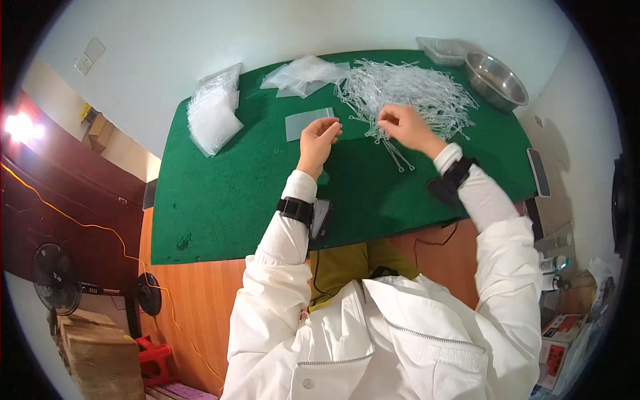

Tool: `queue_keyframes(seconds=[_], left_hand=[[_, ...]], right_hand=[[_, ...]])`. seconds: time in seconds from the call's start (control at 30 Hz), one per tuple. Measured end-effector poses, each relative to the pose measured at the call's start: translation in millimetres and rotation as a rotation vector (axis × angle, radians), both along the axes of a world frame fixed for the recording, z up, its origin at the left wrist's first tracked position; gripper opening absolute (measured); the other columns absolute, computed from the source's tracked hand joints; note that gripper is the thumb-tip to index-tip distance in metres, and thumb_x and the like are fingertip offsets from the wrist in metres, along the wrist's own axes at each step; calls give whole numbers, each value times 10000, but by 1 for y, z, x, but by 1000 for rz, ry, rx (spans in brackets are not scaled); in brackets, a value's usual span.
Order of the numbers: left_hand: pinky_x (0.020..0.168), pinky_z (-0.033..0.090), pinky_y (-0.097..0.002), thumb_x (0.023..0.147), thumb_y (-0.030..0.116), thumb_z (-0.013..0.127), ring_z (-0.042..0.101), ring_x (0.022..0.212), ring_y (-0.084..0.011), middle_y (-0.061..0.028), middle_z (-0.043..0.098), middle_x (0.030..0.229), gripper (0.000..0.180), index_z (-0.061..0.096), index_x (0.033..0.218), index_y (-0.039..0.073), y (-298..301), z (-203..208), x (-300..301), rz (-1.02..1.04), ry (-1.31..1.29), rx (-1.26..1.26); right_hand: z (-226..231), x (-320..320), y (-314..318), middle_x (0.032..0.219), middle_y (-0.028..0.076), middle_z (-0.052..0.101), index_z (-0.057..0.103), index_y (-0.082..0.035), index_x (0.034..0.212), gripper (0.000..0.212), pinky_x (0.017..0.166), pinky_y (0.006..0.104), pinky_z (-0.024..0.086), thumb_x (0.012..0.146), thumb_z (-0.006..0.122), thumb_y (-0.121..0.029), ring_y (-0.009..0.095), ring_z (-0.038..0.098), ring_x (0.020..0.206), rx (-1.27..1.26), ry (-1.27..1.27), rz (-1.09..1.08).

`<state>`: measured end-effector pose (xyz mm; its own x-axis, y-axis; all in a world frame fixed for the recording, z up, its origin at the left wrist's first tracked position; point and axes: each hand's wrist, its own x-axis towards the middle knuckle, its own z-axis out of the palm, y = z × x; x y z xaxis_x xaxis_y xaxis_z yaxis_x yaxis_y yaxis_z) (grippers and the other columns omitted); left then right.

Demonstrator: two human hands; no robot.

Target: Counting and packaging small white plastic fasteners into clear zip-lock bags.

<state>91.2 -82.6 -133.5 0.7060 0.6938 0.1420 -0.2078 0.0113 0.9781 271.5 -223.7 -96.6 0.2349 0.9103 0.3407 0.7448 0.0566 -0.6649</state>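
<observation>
The left hand pinches a small clear bag on the green table. The right hand picks thin clear plastic sticks from the pile.

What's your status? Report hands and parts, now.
Left hand at small clear bag. Right hand picking in clear plastic strips. Nothing blocking.

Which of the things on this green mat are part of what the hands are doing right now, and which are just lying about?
In use: clear sticks, small bag, left hand, right hand.

Lying about: full bag, loose bags, steel bowl, plastic tray, phone.
</observation>
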Motion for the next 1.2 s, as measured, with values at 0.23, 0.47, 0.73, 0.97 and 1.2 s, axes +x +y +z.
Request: queue_keyframes(seconds=[0.23, 0.47, 0.73, 0.97, 1.2], left_hand=[[780, 447, -269, 938, 264, 432, 573, 915, -153, -99, 606, 1022, 347, 519, 1124, -16, -10, 14, -7, -219, -236, -303], [844, 435, -303, 962, 249, 371, 571, 933, -170, -119, 591, 1069, 351, 484, 1168, -12, -25, 30, -7, -265, -252, -179], [851, 441, -327, 968, 230, 356, 558, 819, -143, -46, 558, 844, 272, 498, 1027, 6, -28, 25, -2, -264, -290, -79], [687, 444, -278, 961, 204, 379, 457, 623, -109, 20, 397, 657, 191, 472, 857, 74, -12, 16, -6, -102, -476, -332], [492, 282, -239, 954, 199, 402, 289, 530, -84, 30, 332, 636, 162, 485, 897, 72, 30, 3, -27, 373, -382, -476]], right_hand=[[-27, -66, 17, 634, 0, 538, 549, -65, 802, 106, 460, 194, 380, 858, 539, -153, 63, 497, 523, -10, 849, 112], [-36, -72, 19, 643, -26, 479, 538, -54, 806, 122, 511, 202, 354, 873, 526, -155, 59, 451, 568, 109, 783, 217], [-42, -73, 20, 677, 1, 520, 568, -26, 936, 164, 543, 243, 386, 865, 552, -173, 93, 482, 592, 198, 688, 245], [-36, -56, 15, 681, 78, 596, 583, -49, 933, 187, 544, 302, 425, 813, 600, -191, 183, 569, 606, 289, 292, 24], [-20, -15, 0, 652, 85, 605, 589, -60, 788, 184, 541, 345, 444, 735, 655, -224, 238, 584, 590, -4, 26, -326]])
